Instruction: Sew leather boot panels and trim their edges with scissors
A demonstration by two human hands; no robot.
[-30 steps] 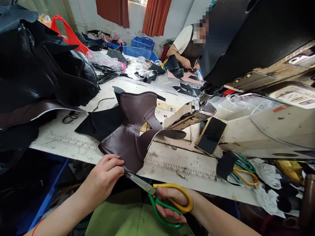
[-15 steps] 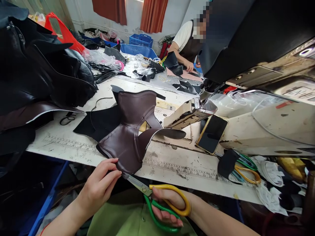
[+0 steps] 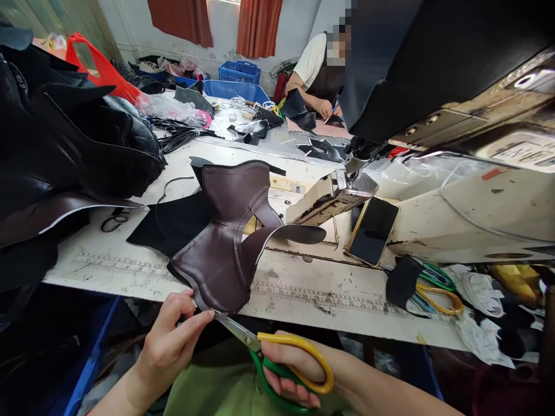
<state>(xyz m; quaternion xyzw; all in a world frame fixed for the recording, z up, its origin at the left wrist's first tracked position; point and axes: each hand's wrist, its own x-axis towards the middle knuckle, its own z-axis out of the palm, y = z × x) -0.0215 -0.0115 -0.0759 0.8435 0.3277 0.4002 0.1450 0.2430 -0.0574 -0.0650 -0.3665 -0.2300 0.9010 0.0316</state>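
Observation:
A dark brown leather piece (image 3: 217, 260) with black backing lies on the machine bed, its near edge at the table's front. My left hand (image 3: 167, 341) is closed, pinching the lower edge of this piece between thumb and fingers. In my right hand (image 3: 290, 361) is a pair of scissors (image 3: 297, 341) with one yellow and one green handle. Their blades point left and meet the leather's edge beside my left fingertips; the blade tips are partly hidden there. A black flap (image 3: 169, 225) spreads out under the brown piece on the left.
A sewing machine (image 3: 329, 193) stands behind the leather. To its right lie a phone (image 3: 373, 231) and more scissors (image 3: 440, 297). Black leather pieces (image 3: 78, 133) are heaped on the left. Across the table a person (image 3: 314, 81) handles black pieces.
My left hand and the scissors have shifted slightly down and left along the leather's edge. A strip of grey edging now shows by my left fingers. The view has turned a little.

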